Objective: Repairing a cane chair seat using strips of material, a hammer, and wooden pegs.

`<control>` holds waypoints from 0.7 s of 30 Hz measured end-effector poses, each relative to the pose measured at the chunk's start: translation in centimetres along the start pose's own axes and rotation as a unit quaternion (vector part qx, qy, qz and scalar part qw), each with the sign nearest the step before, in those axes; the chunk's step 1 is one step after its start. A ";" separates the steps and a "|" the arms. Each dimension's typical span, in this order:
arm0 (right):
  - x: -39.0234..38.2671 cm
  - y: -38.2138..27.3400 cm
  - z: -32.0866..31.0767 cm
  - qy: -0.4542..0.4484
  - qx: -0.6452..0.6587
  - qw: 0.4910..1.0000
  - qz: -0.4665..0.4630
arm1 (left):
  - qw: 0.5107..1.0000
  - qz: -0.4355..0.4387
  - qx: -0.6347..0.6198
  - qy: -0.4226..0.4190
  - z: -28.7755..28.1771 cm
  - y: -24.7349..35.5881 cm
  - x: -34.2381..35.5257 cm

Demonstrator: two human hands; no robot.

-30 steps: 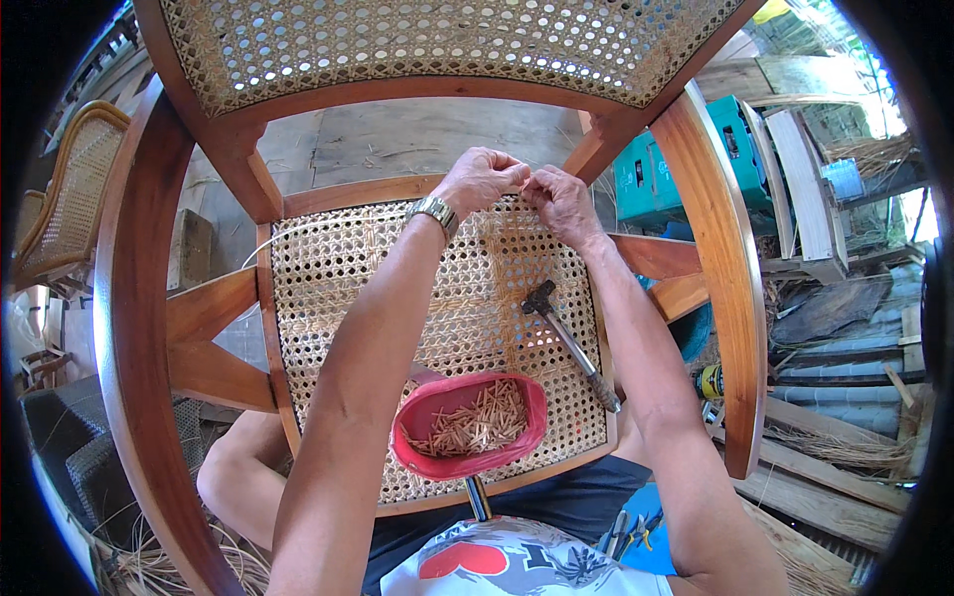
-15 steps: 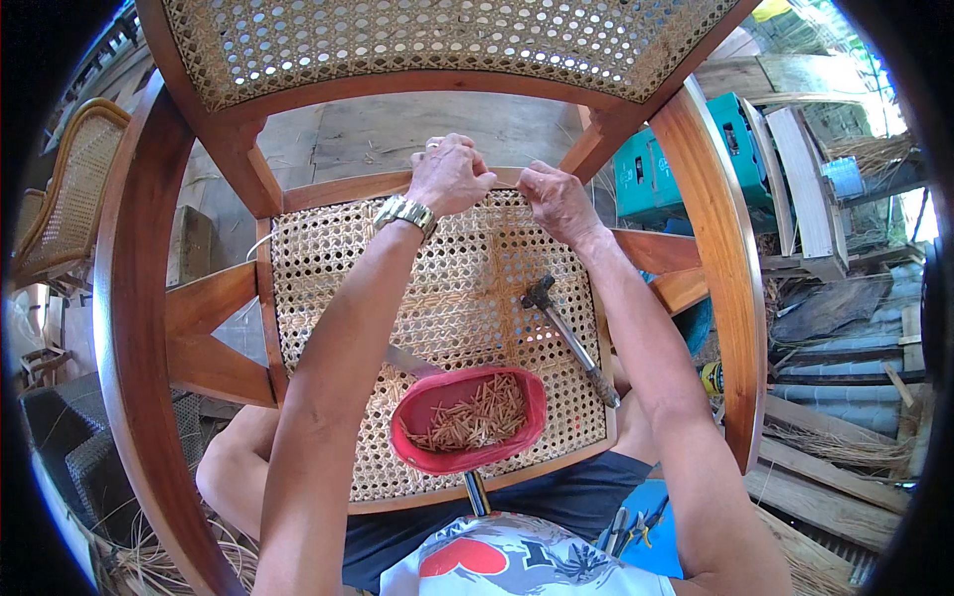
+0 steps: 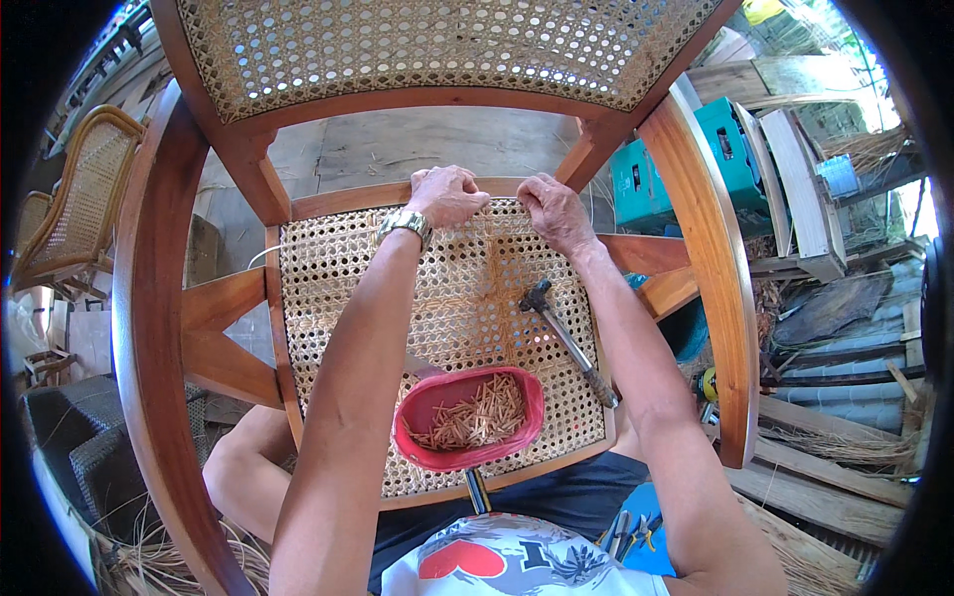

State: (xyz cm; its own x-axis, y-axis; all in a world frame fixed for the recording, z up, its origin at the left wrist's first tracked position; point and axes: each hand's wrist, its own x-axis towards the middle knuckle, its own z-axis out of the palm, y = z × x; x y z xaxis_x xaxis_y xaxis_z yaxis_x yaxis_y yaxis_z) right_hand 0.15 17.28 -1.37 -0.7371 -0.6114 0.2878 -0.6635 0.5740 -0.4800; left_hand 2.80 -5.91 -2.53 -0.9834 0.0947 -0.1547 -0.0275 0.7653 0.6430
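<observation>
A wooden armchair stands before me, its woven cane seat (image 3: 333, 288) under my forearms. At the seat's far edge my left hand (image 3: 447, 196), with a metal watch at the wrist, has its fingers curled together. Just right of it, my right hand (image 3: 558, 217) is closed in a pinch near the same edge. Whatever lies between the fingers is too small to make out. A hammer (image 3: 566, 340) rests on the right part of the seat. Nearer to me sits a red oval tub (image 3: 422, 458) with several short wooden pegs (image 3: 477, 417). A flat-bladed tool (image 3: 478, 492) lies beneath the tub.
The chair's cane back (image 3: 437, 50) rises beyond my hands, and wooden armrests (image 3: 159, 328) flank both sides. Pliers (image 3: 641, 534) lie on something blue by my right thigh. Green crates (image 3: 641, 184) and planks stand at right, another cane chair (image 3: 89, 194) at left.
The chair has shifted slightly in view. My left hand has come down a little toward the seat's edge; my right hand stays pinched close by. Hammer and tub lie as before.
</observation>
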 end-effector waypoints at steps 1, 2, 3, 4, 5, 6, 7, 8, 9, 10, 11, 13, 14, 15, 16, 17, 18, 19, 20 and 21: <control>0.0 -0.2 0.3 0.007 -0.038 0.999 0.009 | 0.999 -0.016 -0.013 -0.030 0.0 -0.1 0.1; 0.1 -0.3 0.5 0.013 -0.075 0.997 0.019 | 0.999 -0.017 -0.011 -0.030 0.0 -0.2 0.2; 0.1 -0.4 0.5 0.013 -0.074 0.997 0.021 | 1.000 -0.008 -0.016 -0.012 0.1 -0.2 0.1; 0.1 -0.5 0.4 -0.001 -0.089 0.996 0.015 | 1.000 0.002 -0.021 0.007 0.2 -0.2 0.1; 0.2 -0.6 0.4 -0.015 -0.104 0.994 0.009 | 1.000 0.001 -0.020 0.005 0.2 -0.3 0.0; 0.3 -0.5 0.4 -0.015 -0.104 0.994 0.011 | 1.000 -0.002 -0.013 0.005 0.2 -0.1 0.0; 0.5 -0.3 0.5 -0.026 -0.144 0.989 -0.018 | 1.000 -0.005 -0.006 0.005 0.1 0.2 -0.1; 0.6 -0.1 0.4 -0.038 -0.184 0.981 -0.047 | 1.000 -0.003 -0.006 0.003 0.2 0.4 -0.1; 0.7 -0.2 0.4 -0.049 -0.193 0.978 -0.064 | 1.000 -0.004 -0.006 0.010 0.2 0.2 -0.2; 0.7 -0.3 0.4 -0.048 -0.193 0.978 -0.063 | 1.000 -0.004 -0.007 0.017 0.3 0.0 -0.2; 0.7 -0.5 0.4 -0.056 -0.198 0.977 -0.058 | 1.000 -0.003 -0.006 0.017 0.3 -0.1 -0.2; 0.9 -0.5 0.6 -0.051 -0.201 0.977 -0.050 | 1.000 0.002 0.016 0.006 0.1 -0.1 0.1; 0.9 -0.6 0.7 -0.047 -0.203 0.977 -0.049 | 1.000 0.006 0.018 0.008 0.1 0.0 0.2; 0.9 -1.3 0.9 -0.033 -0.203 0.978 -0.047 | 1.000 0.005 0.015 0.014 0.1 -0.2 -0.1; 1.1 -2.0 1.0 -0.018 -0.202 0.978 -0.045 | 1.000 0.004 0.012 0.019 0.0 -0.4 -0.2; 1.3 -2.7 1.0 -0.032 -0.218 0.975 -0.031 | 1.000 -0.014 0.013 0.012 -0.3 -0.5 -0.3; 1.3 -2.9 0.9 -0.025 -0.225 0.974 -0.030 | 1.000 -0.005 0.013 0.015 0.1 -0.5 0.1; 1.5 -2.8 1.0 -0.030 -0.238 0.970 -0.027 | 0.999 0.017 0.017 0.030 0.4 -0.6 0.3; 1.5 -2.6 0.9 -0.035 -0.252 0.967 -0.024 | 0.998 0.041 0.020 0.046 0.7 -0.7 0.6; 1.1 -2.0 0.7 -0.066 -0.256 0.964 -0.007 | 0.999 0.033 0.026 0.020 1.1 -0.5 1.2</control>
State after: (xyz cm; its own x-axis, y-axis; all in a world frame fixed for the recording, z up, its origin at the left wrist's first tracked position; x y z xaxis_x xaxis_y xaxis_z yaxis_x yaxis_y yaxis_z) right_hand 0.70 15.08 -0.69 -0.7274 -0.6654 0.1677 -0.6742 0.7386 0.0060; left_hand 1.86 -5.48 -3.82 -0.9891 0.1213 -0.0830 0.0457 0.7905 0.6108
